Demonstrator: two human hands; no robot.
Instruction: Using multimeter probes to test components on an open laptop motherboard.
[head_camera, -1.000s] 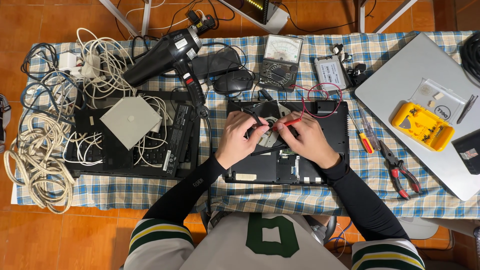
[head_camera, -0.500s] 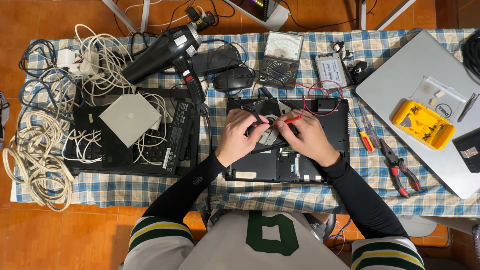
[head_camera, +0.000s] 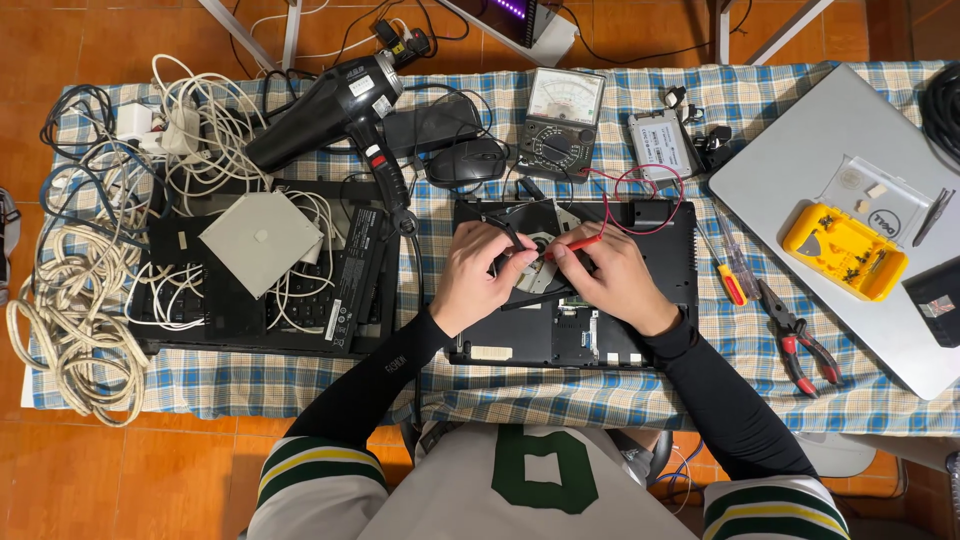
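Note:
An opened black laptop base (head_camera: 660, 240) lies on the checked tablecloth in front of me. My left hand (head_camera: 478, 278) pinches a black test probe (head_camera: 510, 236). My right hand (head_camera: 618, 282) pinches a red test probe (head_camera: 577, 243). Both probe tips point down at a round silver part (head_camera: 540, 272) inside the base, between my hands. Red and black leads (head_camera: 640, 190) run back from the probes to an analogue multimeter (head_camera: 560, 122) behind the laptop.
To the left are a black hot-air gun (head_camera: 320, 110), a mouse (head_camera: 465, 162), a second black chassis (head_camera: 350, 290) under a grey square drive (head_camera: 260, 240), and tangled cables (head_camera: 70, 300). To the right are screwdrivers (head_camera: 730, 275), pliers (head_camera: 800, 345), a silver laptop (head_camera: 800, 160) and a yellow bit case (head_camera: 845, 250).
Both hands stay over the round part with the probes held. Only small finger movements and a slight shift of the view show.

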